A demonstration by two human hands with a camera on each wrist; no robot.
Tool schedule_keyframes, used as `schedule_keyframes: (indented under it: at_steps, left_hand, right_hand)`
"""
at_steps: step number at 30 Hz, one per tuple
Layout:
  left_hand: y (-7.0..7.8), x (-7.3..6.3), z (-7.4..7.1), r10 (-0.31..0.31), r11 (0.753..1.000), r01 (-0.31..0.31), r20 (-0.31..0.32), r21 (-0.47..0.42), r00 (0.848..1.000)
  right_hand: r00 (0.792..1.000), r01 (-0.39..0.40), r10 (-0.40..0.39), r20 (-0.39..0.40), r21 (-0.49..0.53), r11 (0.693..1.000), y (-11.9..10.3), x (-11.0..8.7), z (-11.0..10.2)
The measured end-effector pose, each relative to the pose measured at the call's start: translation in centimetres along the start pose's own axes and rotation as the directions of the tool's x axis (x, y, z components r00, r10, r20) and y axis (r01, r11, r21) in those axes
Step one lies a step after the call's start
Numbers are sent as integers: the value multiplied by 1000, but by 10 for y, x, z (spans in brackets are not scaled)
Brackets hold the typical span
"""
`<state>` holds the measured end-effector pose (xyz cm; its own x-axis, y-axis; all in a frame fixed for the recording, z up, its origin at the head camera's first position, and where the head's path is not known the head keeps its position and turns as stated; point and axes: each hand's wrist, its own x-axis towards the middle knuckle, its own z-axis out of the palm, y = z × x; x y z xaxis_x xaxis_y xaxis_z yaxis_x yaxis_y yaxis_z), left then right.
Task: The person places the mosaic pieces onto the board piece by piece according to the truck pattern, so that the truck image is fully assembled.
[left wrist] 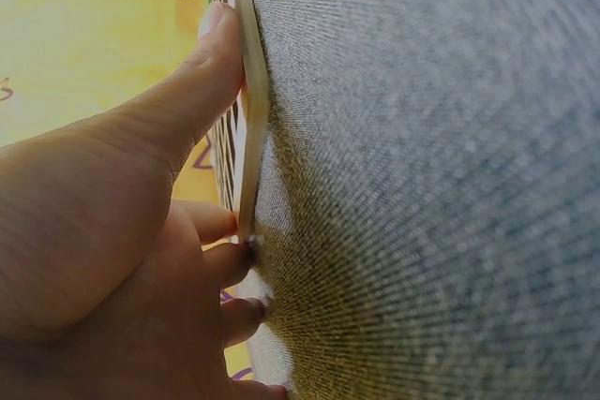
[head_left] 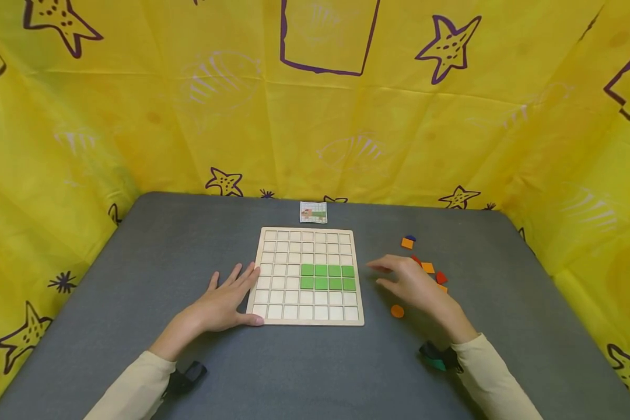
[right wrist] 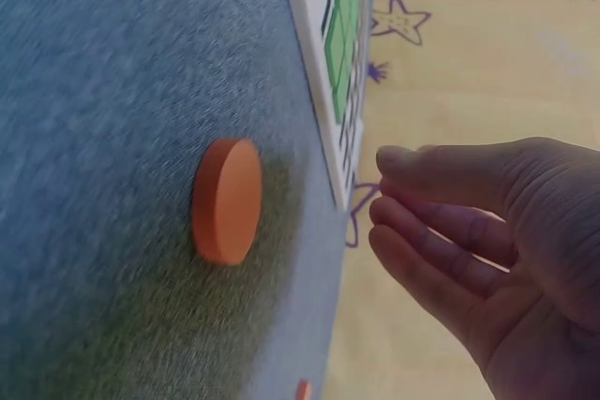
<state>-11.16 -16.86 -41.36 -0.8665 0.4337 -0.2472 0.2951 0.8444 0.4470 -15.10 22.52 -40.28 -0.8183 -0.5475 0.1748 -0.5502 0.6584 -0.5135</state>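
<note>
A square wooden grid board (head_left: 307,322) lies on the dark table. Two rows of green square tiles (head_left: 321,283) fill cells at its right side. My left hand (head_left: 217,306) rests on the board's left edge, fingers spread, with the thumb on the near corner; in the left wrist view the thumb (left wrist: 211,63) presses the rim. Just right of the board hovers my right hand (head_left: 417,286), fingers loosely bent. Nothing shows between its thumb and fingers in the right wrist view. An orange round piece (right wrist: 230,201) lies on the table below that hand.
Red pieces (head_left: 441,277), orange square pieces (head_left: 427,268) and a dark blue piece (head_left: 410,237) lie right of the board, some partly hidden by the right hand. Behind the board is a small printed card (head_left: 314,213). A yellow patterned cloth (head_left: 315,116) surrounds the table.
</note>
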Motion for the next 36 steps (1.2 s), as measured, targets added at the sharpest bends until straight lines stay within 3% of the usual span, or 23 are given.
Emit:
schedule_keyframes:
  at_steps: [14,26,36]
  left_hand:
    - [-2,1,1,5,1000,-5,-8,5,1000]
    - [-1,1,1,1,1000,-1,-2,0,1000]
    - [-1,0,0,3,1000,-3,-3,-7,1000]
  right_hand:
    - [999,-3,2,-44,-40,999,17,-23,-11]
    - [999,-27,23,-31,-144,989,35,-39,-16]
    - [995,-96,100,28,-127,987,38,-50,-30]
